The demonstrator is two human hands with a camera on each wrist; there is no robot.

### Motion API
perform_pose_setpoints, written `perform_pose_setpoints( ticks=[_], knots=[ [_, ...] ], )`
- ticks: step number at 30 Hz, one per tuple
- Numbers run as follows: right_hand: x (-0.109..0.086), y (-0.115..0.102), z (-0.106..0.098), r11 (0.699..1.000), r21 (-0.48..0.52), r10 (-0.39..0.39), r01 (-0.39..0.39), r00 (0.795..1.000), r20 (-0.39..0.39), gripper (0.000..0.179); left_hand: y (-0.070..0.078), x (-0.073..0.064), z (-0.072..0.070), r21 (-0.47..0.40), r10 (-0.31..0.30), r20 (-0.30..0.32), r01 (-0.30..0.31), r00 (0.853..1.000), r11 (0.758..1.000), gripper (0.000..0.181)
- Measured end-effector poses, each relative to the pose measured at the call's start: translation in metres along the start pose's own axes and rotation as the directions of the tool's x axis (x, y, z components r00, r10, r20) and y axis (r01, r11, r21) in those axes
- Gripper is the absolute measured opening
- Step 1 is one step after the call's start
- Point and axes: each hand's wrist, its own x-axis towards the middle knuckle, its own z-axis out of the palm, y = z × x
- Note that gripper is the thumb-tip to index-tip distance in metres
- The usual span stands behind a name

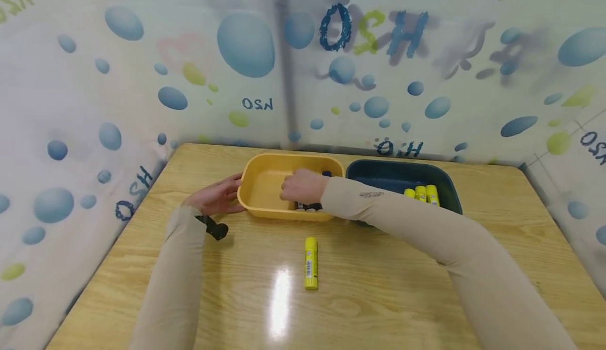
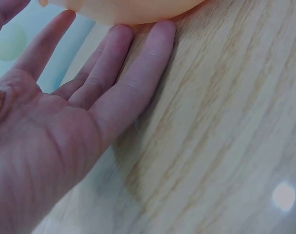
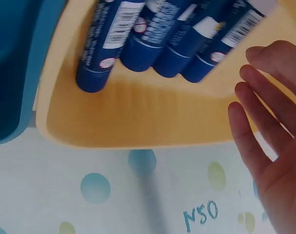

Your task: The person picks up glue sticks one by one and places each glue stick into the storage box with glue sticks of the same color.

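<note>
A yellow-orange basket (image 1: 265, 188) stands on the table, with several blue glue sticks (image 3: 157, 34) lying side by side in its right part. My left hand (image 1: 218, 195) is at the basket's left wall, its extended fingers right at the outer side in the left wrist view. Inside the basket, my right hand (image 3: 279, 112) is just beside the glue sticks. Its fingers are loosely bent and nothing shows between them. From the head view, this hand and its sleeve hide part of the sticks.
On the table in front of the basket lies a yellow glue stick (image 1: 311, 263). Close at the right stands a dark blue basket (image 1: 397, 165) with several yellow glue sticks (image 1: 421, 193) in it, partly hidden by the right sleeve. A patterned wall covering (image 1: 293, 92) rises behind the table.
</note>
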Motion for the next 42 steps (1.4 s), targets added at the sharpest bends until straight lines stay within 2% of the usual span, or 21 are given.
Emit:
perform_pose_setpoints(
  ticks=[8, 14, 23, 26, 30, 37, 42],
  knots=[
    [-0.017, -0.003, -0.011, 0.996, 0.086, 0.033, -0.028, 0.998, -0.058, 0.026, 0.0, -0.002, 0.0, 0.0, 0.012, 0.003, -0.012, 1.0, 1.0, 0.059],
    [-0.034, -0.007, -0.01, 0.991, 0.121, 0.072, -0.063, 0.995, -0.075, 0.024, 0.001, -0.004, 0.003, 0.014, 0.017, 0.028, -0.017, 0.999, 1.0, 0.059],
    [-0.059, -0.018, -0.008, 0.978, 0.181, 0.123, -0.103, 0.987, -0.102, 0.027, 0.008, -0.009, 0.011, 0.033, 0.005, 0.019, -0.006, 1.0, 0.999, 0.06],
    [-0.066, -0.021, -0.009, 0.978, 0.172, 0.138, -0.118, 0.984, -0.111, 0.027, 0.008, -0.009, 0.012, 0.035, -0.001, 0.013, 0.0, 1.0, 0.999, 0.06],
    [-0.077, -0.027, -0.011, 0.977, 0.176, 0.145, -0.121, 0.98, -0.134, 0.026, 0.007, -0.008, 0.011, 0.035, 0.001, 0.015, -0.002, 1.0, 0.999, 0.061],
    [-0.094, -0.037, -0.011, 0.971, 0.211, 0.158, -0.11, 0.962, -0.223, 0.025, 0.005, -0.004, 0.007, 0.022, 0.014, 0.036, -0.015, 0.999, 1.0, 0.06],
    [-0.097, -0.045, -0.01, 0.967, 0.225, 0.163, -0.117, 0.966, -0.202, 0.029, 0.002, -0.001, 0.003, 0.01, 0.012, 0.023, -0.012, 1.0, 1.0, 0.058]
  ],
)
